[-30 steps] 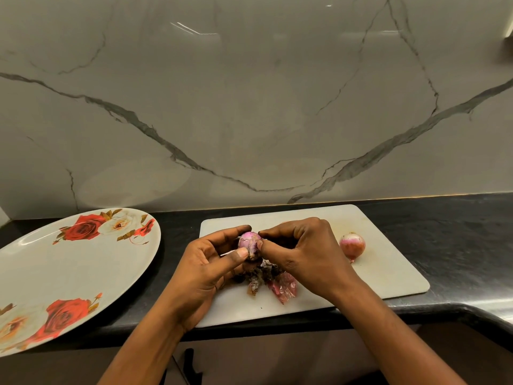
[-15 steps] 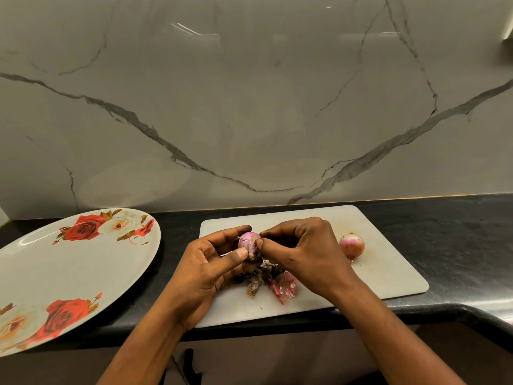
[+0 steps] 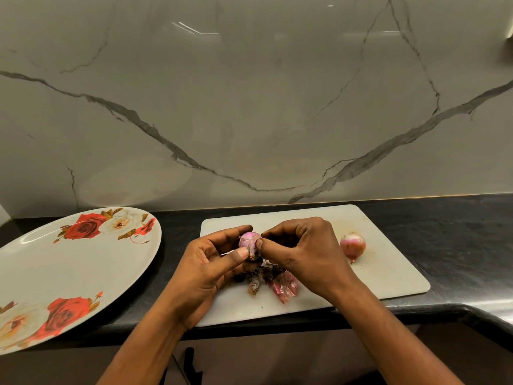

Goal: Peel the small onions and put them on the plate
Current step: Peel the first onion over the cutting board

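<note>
We record a grey marble wall (image 3: 249, 107), dark-veined, behind a black counter (image 3: 458, 232).

On the counter, at 9 o'clock from the board, lies a large oval plate (image 3: 69, 279). It is white, with red and cream roses printed at its 12 and 6 o'clock rims.

The white board (image 3: 388, 276) lies flat, with its near edge at the counter's front edge.

The left hand (image 3: 205, 273) is above the board's 9 o'clock side. Its thumb and curled fingers grip the onion. The right hand (image 3: 305, 251) meets it from 3 o'clock, with thumb and forefinger pinching at the onion's skin.

A heap of peels (image 3: 277, 283), dark brown and translucent red, lies on the board at 6 o'clock from the onion, partly hidden by both hands.

The second onion (image 3: 353, 245) rests on the board at 3 o'clock from the right hand, near it but apart. It is round and pink-red, paler at the crown, with its thin tail pointing to 6 o'clock.

The onion (image 3: 249, 240) is held between the hands, above the board. It is small, pale pink-purple and glossy, with a brownish end at 6 o'clock. We cannot tell how much skin remains on it.
</note>
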Action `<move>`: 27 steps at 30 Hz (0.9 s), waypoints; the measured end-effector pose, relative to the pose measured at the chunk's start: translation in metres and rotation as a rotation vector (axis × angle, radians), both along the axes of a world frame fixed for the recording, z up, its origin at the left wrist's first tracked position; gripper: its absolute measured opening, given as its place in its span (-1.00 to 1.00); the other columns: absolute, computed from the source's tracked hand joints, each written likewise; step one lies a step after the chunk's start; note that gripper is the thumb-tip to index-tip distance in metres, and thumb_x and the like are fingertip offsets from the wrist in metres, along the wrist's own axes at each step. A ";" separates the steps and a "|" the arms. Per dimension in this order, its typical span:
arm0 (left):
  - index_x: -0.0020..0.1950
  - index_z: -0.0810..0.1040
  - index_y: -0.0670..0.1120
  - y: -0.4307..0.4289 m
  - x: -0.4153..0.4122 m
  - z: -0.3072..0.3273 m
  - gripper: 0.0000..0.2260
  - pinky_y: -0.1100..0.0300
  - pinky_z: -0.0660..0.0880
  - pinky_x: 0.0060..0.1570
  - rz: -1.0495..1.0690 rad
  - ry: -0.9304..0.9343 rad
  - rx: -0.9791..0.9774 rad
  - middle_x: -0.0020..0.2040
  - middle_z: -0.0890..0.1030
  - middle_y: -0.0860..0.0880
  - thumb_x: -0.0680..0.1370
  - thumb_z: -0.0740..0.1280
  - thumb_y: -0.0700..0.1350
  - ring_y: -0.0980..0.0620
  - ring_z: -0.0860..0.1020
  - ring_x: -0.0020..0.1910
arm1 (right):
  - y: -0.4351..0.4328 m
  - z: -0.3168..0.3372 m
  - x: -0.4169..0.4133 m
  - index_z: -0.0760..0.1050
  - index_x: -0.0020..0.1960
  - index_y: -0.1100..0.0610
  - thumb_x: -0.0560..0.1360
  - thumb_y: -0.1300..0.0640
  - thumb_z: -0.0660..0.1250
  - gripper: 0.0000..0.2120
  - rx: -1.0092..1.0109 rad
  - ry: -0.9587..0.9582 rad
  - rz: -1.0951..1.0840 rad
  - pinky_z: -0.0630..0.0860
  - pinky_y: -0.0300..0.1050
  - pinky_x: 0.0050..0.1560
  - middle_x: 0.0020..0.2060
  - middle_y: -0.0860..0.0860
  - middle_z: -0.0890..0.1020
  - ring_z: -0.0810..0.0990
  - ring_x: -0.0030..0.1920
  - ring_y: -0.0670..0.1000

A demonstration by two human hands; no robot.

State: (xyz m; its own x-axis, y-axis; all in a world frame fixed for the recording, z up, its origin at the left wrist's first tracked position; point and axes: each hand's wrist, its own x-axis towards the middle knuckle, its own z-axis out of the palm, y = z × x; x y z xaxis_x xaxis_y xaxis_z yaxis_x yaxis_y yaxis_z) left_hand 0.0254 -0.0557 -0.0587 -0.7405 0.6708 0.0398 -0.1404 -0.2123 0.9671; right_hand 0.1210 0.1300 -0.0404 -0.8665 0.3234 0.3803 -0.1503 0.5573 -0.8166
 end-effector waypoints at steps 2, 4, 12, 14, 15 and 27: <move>0.40 0.59 -0.17 -0.001 -0.001 -0.001 -0.58 -0.03 0.64 0.23 0.001 -0.006 0.000 0.28 0.70 -0.17 0.54 0.40 -0.31 -0.18 0.68 0.26 | 0.001 -0.001 -0.001 0.77 0.06 0.02 0.49 0.02 0.57 -0.83 0.024 0.009 -0.002 0.71 -0.20 -0.10 -0.17 -0.14 0.77 0.74 -0.16 -0.18; 0.41 0.59 -0.18 -0.001 -0.001 -0.001 -0.59 -0.04 0.64 0.23 -0.009 -0.010 0.001 0.28 0.69 -0.19 0.54 0.40 -0.31 -0.18 0.67 0.27 | 0.003 -0.002 -0.001 0.77 0.05 0.03 0.51 0.14 0.54 -0.87 0.028 0.012 -0.006 0.71 -0.19 -0.08 -0.17 -0.15 0.77 0.74 -0.16 -0.19; 0.42 0.58 -0.17 0.000 -0.002 -0.001 -0.62 -0.04 0.64 0.24 -0.017 -0.028 0.009 0.29 0.69 -0.19 0.60 0.35 -0.34 -0.20 0.66 0.29 | 0.006 -0.006 0.000 0.76 0.08 0.04 0.54 0.14 0.52 -0.87 -0.103 0.000 0.006 0.73 -0.09 -0.03 -0.14 -0.11 0.78 0.77 -0.11 -0.11; 0.41 0.58 -0.16 0.000 -0.002 -0.001 -0.61 -0.04 0.63 0.24 -0.015 -0.012 -0.004 0.29 0.69 -0.17 0.58 0.37 -0.33 -0.18 0.66 0.29 | 0.004 -0.005 0.001 0.77 0.08 0.03 0.50 -0.01 0.54 -0.80 -0.096 0.005 0.016 0.73 -0.08 -0.06 -0.14 -0.12 0.78 0.77 -0.11 -0.10; 0.41 0.58 -0.16 0.000 -0.001 -0.001 -0.60 -0.02 0.64 0.23 -0.016 -0.001 -0.012 0.28 0.69 -0.16 0.56 0.38 -0.31 -0.16 0.67 0.29 | 0.003 -0.004 0.002 0.77 0.07 0.03 0.48 -0.06 0.55 -0.77 -0.072 0.005 0.014 0.73 -0.09 -0.08 -0.15 -0.12 0.78 0.76 -0.12 -0.11; 0.41 0.58 -0.18 0.000 -0.001 -0.001 -0.59 -0.01 0.65 0.22 -0.035 -0.009 -0.016 0.28 0.69 -0.18 0.55 0.38 -0.31 -0.18 0.67 0.27 | 0.007 0.000 0.002 0.77 0.06 0.03 0.52 0.10 0.53 -0.87 0.082 0.010 0.015 0.71 -0.17 -0.12 -0.18 -0.15 0.76 0.73 -0.18 -0.16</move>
State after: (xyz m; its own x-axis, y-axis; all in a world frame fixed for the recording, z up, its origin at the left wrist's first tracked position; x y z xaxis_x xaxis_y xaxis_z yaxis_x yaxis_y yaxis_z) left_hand 0.0241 -0.0561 -0.0597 -0.7168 0.6969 0.0224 -0.1562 -0.1918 0.9689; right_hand 0.1235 0.1365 -0.0406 -0.8671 0.2779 0.4135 -0.1668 0.6201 -0.7666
